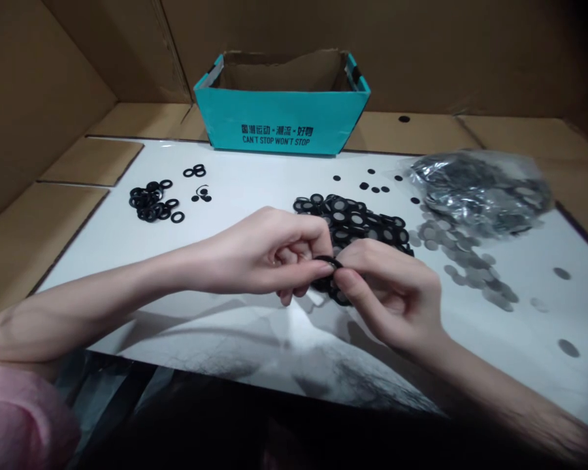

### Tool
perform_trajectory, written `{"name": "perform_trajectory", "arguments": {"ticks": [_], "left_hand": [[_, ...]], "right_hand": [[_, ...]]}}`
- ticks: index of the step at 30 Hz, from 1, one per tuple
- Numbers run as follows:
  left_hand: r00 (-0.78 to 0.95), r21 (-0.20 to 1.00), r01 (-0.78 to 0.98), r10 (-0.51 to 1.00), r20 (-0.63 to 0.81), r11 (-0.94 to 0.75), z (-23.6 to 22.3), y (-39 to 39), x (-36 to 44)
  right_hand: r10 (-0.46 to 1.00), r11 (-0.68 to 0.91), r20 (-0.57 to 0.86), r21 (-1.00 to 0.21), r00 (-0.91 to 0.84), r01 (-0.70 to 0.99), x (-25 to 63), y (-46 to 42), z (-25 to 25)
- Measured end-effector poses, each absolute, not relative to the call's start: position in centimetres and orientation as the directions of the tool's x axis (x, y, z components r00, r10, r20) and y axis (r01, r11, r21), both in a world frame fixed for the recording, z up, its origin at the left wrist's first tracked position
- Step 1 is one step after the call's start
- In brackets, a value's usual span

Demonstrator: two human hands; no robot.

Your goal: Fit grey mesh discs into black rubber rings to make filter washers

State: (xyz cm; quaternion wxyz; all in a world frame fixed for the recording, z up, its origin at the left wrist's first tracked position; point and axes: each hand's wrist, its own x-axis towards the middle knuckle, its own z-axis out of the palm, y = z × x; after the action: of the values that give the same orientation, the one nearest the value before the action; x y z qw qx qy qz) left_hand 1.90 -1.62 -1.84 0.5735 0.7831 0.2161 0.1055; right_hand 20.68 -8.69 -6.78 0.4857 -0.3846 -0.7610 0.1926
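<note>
Between my two hands a black ring is pinched over the middle of the white table. My left hand is closed, its thumb and forefinger gripping the ring's left side. From the right, my right hand is closed too, thumb and forefinger on the ring's other edge. Fingers hide much of the ring, and I cannot tell whether a disc sits in it. Right behind and below my hands lies a pile of black rings with grey centres. Off to the left is a smaller heap of black rings.
A teal open box stands at the back. Translucent grey discs spill from a clear plastic bag at the right. Small black discs lie scattered behind the pile. Cardboard walls enclose the table.
</note>
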Motion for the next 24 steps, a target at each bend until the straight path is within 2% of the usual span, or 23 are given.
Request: {"name": "perform_trajectory", "arguments": {"ticks": [3,10,14,17,21,24], "left_hand": [[0.888,0.950,0.225,0.447,-0.108,-0.217,-1.78,-1.55,1.78],[0.842,0.972,0.149,0.539,-0.029,-0.182,-1.69,-2.18,2.07],[0.872,0.964,0.193,0.482,-0.084,-0.182,-1.32,-2.00,1.87],[0.899,0.941,0.246,0.417,-0.133,-0.232,-1.14,-1.67,1.67],[0.886,0.893,0.259,0.459,-0.067,-0.369,-1.13,-1.52,1.69],[0.883,0.878,0.269,0.465,-0.060,-0.396,-1.11,-1.64,1.78]], "right_hand": [[0.772,0.630,0.595,-0.669,-0.224,0.394,20.54,-8.82,-6.68],[0.775,0.627,0.591,-0.670,-0.225,0.398,20.67,-9.10,-6.43],[0.770,0.633,0.589,-0.657,-0.246,0.409,20.70,-9.09,-6.53],[0.749,0.662,0.574,-0.626,-0.330,0.414,20.84,-8.83,-6.64],[0.710,0.704,0.574,-0.563,-0.408,0.434,21.06,-8.41,-6.54],[0.694,0.720,0.599,-0.561,-0.400,0.408,21.02,-8.40,-6.51]]}}
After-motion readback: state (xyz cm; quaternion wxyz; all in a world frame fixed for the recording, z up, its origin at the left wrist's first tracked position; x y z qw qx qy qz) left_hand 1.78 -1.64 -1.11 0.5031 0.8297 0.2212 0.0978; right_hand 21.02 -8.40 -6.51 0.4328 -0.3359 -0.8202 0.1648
